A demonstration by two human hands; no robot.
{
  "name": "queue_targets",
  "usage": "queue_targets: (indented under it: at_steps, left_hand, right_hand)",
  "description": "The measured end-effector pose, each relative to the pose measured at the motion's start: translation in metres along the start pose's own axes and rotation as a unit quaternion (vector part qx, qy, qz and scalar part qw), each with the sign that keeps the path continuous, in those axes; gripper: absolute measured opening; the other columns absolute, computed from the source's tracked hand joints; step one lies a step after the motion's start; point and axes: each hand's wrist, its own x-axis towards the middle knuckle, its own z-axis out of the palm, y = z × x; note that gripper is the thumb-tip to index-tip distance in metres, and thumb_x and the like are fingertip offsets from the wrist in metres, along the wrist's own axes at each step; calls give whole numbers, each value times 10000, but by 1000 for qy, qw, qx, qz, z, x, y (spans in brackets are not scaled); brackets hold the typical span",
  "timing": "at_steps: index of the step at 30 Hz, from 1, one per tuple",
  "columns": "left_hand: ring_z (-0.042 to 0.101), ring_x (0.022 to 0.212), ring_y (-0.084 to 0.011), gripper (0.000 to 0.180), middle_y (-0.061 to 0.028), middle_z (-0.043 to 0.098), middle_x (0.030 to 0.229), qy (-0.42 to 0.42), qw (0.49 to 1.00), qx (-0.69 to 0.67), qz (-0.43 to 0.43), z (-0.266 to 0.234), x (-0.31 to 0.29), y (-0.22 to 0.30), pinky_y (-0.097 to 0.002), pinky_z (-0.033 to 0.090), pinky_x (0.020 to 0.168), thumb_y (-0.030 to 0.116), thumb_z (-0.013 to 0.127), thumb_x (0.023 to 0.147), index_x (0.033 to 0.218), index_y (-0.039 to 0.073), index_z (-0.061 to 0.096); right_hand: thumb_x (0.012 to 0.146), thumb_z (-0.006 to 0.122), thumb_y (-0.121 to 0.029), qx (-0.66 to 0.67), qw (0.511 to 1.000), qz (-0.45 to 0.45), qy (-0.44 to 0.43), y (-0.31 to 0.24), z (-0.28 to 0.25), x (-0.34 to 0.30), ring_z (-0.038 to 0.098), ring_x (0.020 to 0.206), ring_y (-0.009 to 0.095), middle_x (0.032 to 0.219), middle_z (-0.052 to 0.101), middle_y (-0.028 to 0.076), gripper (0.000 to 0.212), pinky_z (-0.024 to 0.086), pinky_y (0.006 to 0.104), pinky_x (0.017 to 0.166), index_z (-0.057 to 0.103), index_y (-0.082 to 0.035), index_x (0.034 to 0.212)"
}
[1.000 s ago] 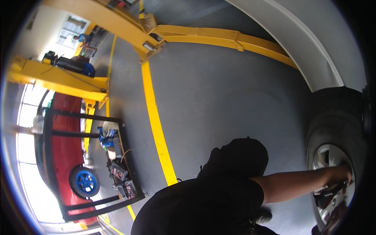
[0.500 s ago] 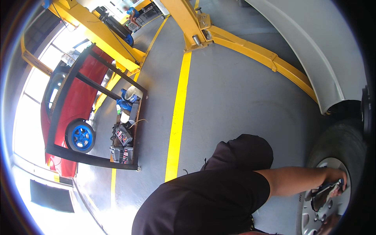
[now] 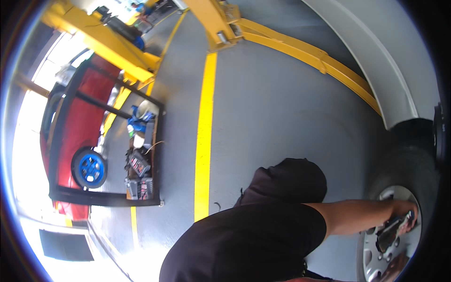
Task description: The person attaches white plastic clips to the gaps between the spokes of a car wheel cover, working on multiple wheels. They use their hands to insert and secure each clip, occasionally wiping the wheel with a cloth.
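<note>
My left arm reaches across to the right, to the silver spoked wheel (image 3: 369, 249) of a pale car. Against the wheel face, my left hand (image 3: 405, 212) is closed around a dark object (image 3: 387, 238) with some pale parts. Its kind does not show clearly. Lower on the rim, a patch of skin that seems to be my right hand (image 3: 398, 269) sits near the wheel. The picture's edge cuts it off, and its fingers cannot be made out.
The pale car's body panel (image 3: 376, 56) curves above the wheel. A yellow lift arm (image 3: 305, 51) stretches from its post along the floor. To the left stand a dark-framed cart (image 3: 157, 174) with bottles and containers, and a red car (image 3: 89, 98). A person (image 3: 142, 10) is far off.
The view has shifted slightly, so the cart, red car and floor line sit further left. My left hand stays at the wheel, still around the dark object.
</note>
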Motion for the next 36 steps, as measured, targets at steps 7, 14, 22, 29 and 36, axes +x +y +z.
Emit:
queue_targets:
  at_steps: [7, 14, 22, 29, 36]
  left_hand:
    - [527, 511, -167, 260, -87, 568, 596, -4, 987, -127, -98, 28, -33, 15, -301, 457, 511, 210, 663, 819, 641, 26, 622]
    - [690, 651, -230, 465, -118, 684, 743, 279, 917, 224, 177, 74, -47, -11, -375, 533, 596, 25, 614, 874, 1294, -47, 428]
    - [701, 619, -312, 346, -129, 659, 690, 368, 837, 344, 214, 68, -57, -37, -423, 540, 597, 66, 672, 876, 1184, 14, 522]
    - [707, 603, -340, 355, -137, 660, 645, 335, 853, 365, 162, 72, -57, -35, -469, 552, 578, 95, 661, 881, 1196, 17, 515]
    - [724, 677, -383, 471, -224, 690, 775, 280, 893, 323, 139, 74, -52, -31, -465, 624, 692, 105, 632, 859, 1279, -29, 468]
  right_hand:
    - [950, 577, -185, 183, 966, 166, -80, -31, -24, -11, 345, 397, 86, 517, 442, 3, 301, 219, 273, 404, 574, -59, 676]
    - [975, 516, -56, 277, 944, 175, -32, -61, -1, -4, 372, 324, 81, 482, 462, 30, 311, 268, 206, 318, 491, 3, 671]
    - [969, 515, -30, 306, 934, 181, -32, -64, -3, -10, 397, 337, 73, 501, 468, 13, 144, 278, 198, 321, 550, 92, 900]
    - [953, 534, -54, 311, 932, 183, -17, -68, 1, -8, 392, 330, 67, 488, 460, 4, 401, 294, 188, 315, 487, 147, 1297]
    - [926, 546, -155, 244, 945, 216, -20, -69, -5, -9, 395, 295, 76, 432, 439, -21, 226, 314, 188, 287, 538, 34, 802]
